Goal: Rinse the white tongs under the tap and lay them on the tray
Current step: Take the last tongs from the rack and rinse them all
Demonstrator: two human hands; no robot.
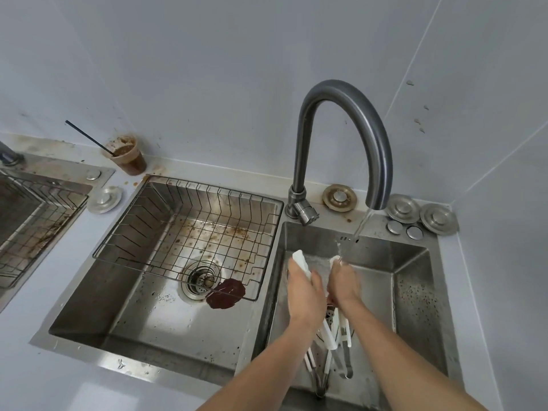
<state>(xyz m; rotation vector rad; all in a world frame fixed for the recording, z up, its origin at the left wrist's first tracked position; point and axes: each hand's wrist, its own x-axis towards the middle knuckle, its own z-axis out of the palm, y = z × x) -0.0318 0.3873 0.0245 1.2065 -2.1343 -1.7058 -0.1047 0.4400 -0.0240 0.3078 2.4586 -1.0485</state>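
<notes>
Over the small right basin (412,280), both my hands hold a pair of white tongs (301,261). My left hand (305,292) grips one white arm, whose tip sticks up above my fingers. My right hand (345,284) is closed around the other arm's tip, right where the water stream (363,225) from the grey curved tap (341,93) lands. Several more tongs with white handles (332,339) lie in the basin under my wrists. No tray is in view.
The big left basin (89,298) holds a wire rack (189,232), a drain strainer (201,275) and a dark red blob (226,293). A dirty brown cup with a black straw (126,154) stands on the counter behind. Metal drain plugs (421,213) sit by the tap.
</notes>
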